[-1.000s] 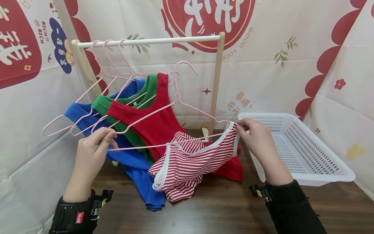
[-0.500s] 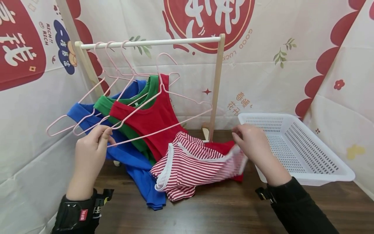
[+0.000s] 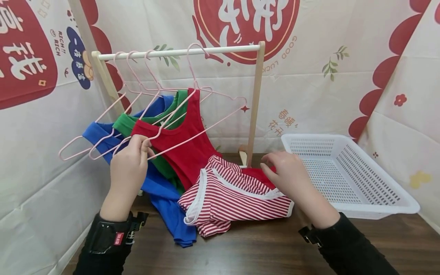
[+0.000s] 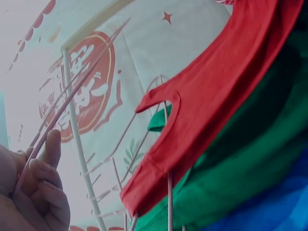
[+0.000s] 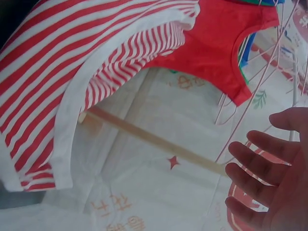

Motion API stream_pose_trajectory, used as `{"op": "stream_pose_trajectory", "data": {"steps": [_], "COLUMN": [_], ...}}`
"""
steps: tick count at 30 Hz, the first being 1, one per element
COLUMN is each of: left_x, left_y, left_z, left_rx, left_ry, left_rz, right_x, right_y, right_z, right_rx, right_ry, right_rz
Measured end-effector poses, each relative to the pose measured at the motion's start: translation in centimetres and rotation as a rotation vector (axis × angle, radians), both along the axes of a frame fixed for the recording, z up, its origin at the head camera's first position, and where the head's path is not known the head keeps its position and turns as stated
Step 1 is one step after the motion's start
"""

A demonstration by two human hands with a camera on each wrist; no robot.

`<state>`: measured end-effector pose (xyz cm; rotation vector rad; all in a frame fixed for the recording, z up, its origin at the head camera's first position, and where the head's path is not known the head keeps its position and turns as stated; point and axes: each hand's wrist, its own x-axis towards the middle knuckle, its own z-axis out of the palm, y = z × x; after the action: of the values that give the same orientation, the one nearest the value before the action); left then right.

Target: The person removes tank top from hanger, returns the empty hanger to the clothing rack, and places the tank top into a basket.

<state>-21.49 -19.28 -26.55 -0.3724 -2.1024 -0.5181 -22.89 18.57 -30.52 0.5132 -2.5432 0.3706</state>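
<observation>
My left hand (image 3: 130, 166) pinches the left corner of a bare pink hanger (image 3: 195, 82). The hanger's hook is level with the white rail; whether it touches the rail I cannot tell. A red-and-white striped tank top (image 3: 240, 202) lies crumpled on the table, partly over the hem of a red tank top (image 3: 182, 141). Just above the striped top's right side hovers my right hand (image 3: 287, 173). Its fingers are loosely bent and hold nothing, as the right wrist view shows. Behind the red top hang a green top (image 3: 123, 123) and a blue top (image 3: 94, 133) on pink hangers.
A small wooden clothes rack with a white rail (image 3: 227, 49) stands at the back. To the right is a white perforated plastic basket (image 3: 347, 172) on the dark wooden table (image 3: 251, 248). Printed cloth walls (image 3: 319, 103) enclose the back and sides.
The hanger came out of the striped top, which dropped from my right hand onto the table. My left hand moved right and up, raising the hook to rail height. My right hand drew slightly left.
</observation>
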Motion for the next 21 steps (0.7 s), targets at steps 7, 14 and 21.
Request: {"op": "stream_pose_trajectory", "data": {"steps": [7, 14, 21], "left_x": [-1.3, -2.6, -3.5], "left_y": [1.6, 3.3, 5.2], "left_z": [0.9, 1.8, 2.3], "left_rx": [-0.013, -0.016, -0.047], "left_ry": [0.026, 0.045, -0.001], "left_rz": [-0.027, -0.020, -0.006], "right_x": [0.2, 0.3, 0.3], "right_y": [-0.8, -1.3, -2.1], "right_z": [0.0, 0.1, 0.0], "right_rx": [0.000, 0.010, 0.022], "right_ry": [0.016, -0.038, -0.144], "right_rz": [0.027, 0.007, -0.007]}}
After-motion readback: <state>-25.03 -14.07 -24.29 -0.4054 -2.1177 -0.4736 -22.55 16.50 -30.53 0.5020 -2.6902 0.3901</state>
